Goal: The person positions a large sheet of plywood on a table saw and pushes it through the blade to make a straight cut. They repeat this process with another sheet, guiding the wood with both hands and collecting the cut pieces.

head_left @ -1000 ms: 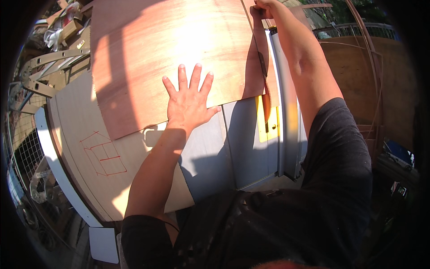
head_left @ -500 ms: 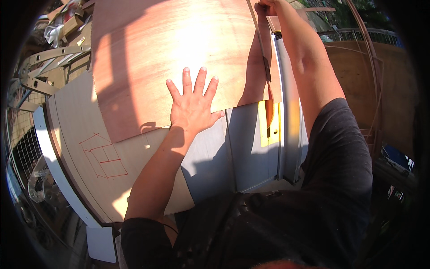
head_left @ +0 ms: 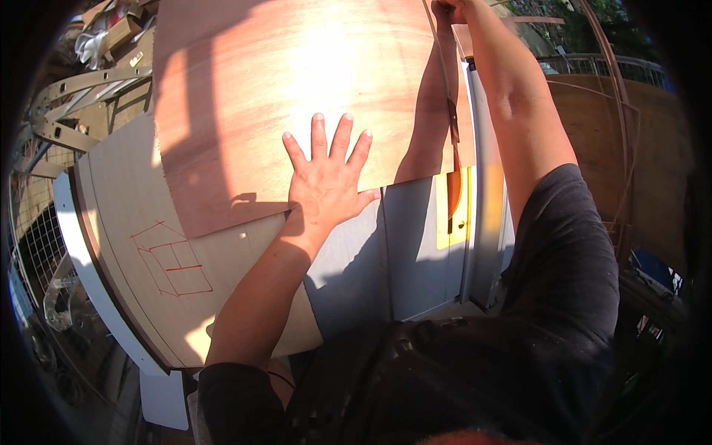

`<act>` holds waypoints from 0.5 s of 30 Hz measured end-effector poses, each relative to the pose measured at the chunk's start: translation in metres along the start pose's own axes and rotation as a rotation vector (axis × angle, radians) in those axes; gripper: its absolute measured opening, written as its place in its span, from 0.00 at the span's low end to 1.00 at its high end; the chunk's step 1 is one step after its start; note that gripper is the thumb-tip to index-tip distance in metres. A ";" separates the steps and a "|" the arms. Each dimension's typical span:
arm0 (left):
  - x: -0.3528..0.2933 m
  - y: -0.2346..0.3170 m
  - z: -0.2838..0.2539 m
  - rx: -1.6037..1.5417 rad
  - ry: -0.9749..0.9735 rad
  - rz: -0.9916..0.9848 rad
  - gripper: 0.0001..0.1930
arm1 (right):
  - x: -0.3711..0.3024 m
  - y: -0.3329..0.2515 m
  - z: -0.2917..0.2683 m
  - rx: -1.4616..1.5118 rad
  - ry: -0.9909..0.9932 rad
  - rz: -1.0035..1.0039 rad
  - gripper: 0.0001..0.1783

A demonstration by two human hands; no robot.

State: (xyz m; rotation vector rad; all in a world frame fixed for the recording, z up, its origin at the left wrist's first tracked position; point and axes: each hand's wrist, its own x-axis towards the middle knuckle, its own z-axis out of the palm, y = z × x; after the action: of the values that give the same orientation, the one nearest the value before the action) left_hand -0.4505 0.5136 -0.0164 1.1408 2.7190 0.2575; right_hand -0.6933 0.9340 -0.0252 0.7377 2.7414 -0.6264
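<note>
A thin reddish plywood sheet (head_left: 245, 141) lies across a saw table. My left hand (head_left: 323, 185) rests flat near its close edge, fingers spread, the thumb just past that edge. At the top edge of the view, my right hand (head_left: 451, 10) is closed at the far right of the sheet, beside the fence. Its fingers are partly cut off, and what they grip is not clear. A dark slit runs along the sheet's right side towards the round saw blade (head_left: 455, 194), which sits in a yellow insert plate (head_left: 461, 231). Right of it stands a long metal fence (head_left: 486, 193).
A pale board with a red box drawing (head_left: 176, 268) extends the table on the left. Beyond it are a folded metal ladder (head_left: 67, 133), scraps and wire mesh (head_left: 37, 252). Large brown panels (head_left: 656, 156) and thin wooden strips (head_left: 612, 67) stand on the right.
The view has shifted slightly, so the saw and fence appear a little further right. Both hands keep their poses, and no clear movement of the sheet shows.
</note>
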 end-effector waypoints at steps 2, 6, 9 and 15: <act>0.000 0.000 0.000 -0.005 0.008 0.000 0.49 | 0.002 -0.001 0.000 0.001 0.004 -0.004 0.29; 0.001 0.000 -0.002 -0.009 0.019 0.000 0.49 | 0.006 -0.004 -0.004 0.002 0.012 -0.012 0.30; 0.001 0.000 0.000 -0.026 0.025 0.003 0.49 | 0.008 -0.008 -0.005 -0.002 0.017 -0.019 0.31; 0.001 0.000 -0.002 -0.029 0.010 0.003 0.49 | 0.010 -0.015 -0.017 0.021 0.057 -0.042 0.33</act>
State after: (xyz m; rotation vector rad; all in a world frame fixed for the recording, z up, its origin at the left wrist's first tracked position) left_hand -0.4517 0.5144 -0.0145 1.1387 2.7134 0.3030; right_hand -0.7114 0.9344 -0.0080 0.7148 2.8128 -0.6537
